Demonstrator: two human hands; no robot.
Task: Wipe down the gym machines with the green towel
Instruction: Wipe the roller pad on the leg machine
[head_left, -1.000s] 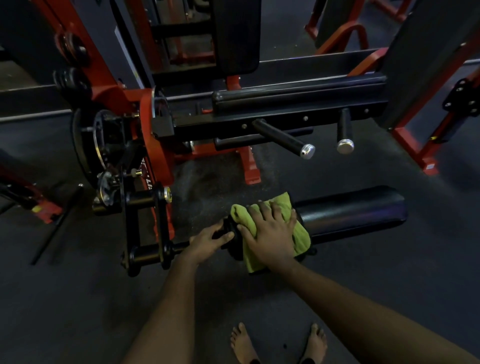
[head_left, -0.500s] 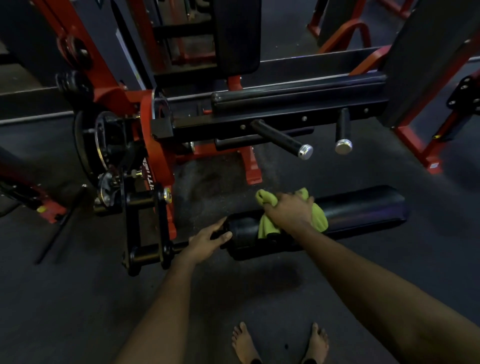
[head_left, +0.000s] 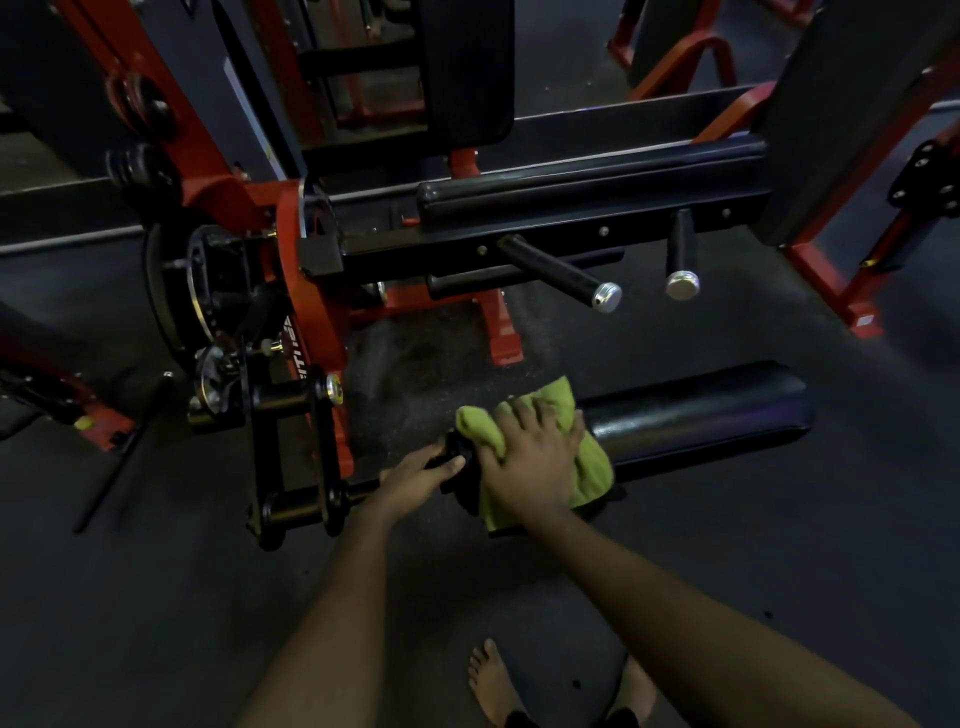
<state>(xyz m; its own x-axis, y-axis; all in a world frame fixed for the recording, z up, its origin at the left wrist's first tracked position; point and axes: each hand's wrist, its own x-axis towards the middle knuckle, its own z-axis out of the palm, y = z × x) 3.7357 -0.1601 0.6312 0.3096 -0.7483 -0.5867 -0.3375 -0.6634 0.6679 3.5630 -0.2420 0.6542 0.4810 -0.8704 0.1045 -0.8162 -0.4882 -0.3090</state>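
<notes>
A green towel (head_left: 592, 467) lies draped over the left end of a long black roller pad (head_left: 696, 410) on a red and black gym machine (head_left: 311, 296). My right hand (head_left: 530, 457) lies on top of the towel with fingers spread, pressing it onto the pad. My left hand (head_left: 415, 480) grips the pad's left end cap, where a thin black bar joins it to the machine's lever arm (head_left: 291, 457). The towel and my right hand hide the pad's left part.
Two black handles with chrome caps (head_left: 561, 273) (head_left: 680, 260) stick out of the machine's upper beam above the pad. More red frames (head_left: 831, 291) stand at the right. My bare feet (head_left: 493, 680) are on the dark rubber floor just below the pad.
My right hand slid the towel to the right along the pad, then came back to the pad's left end. My left hand kept its hold on the end cap.
</notes>
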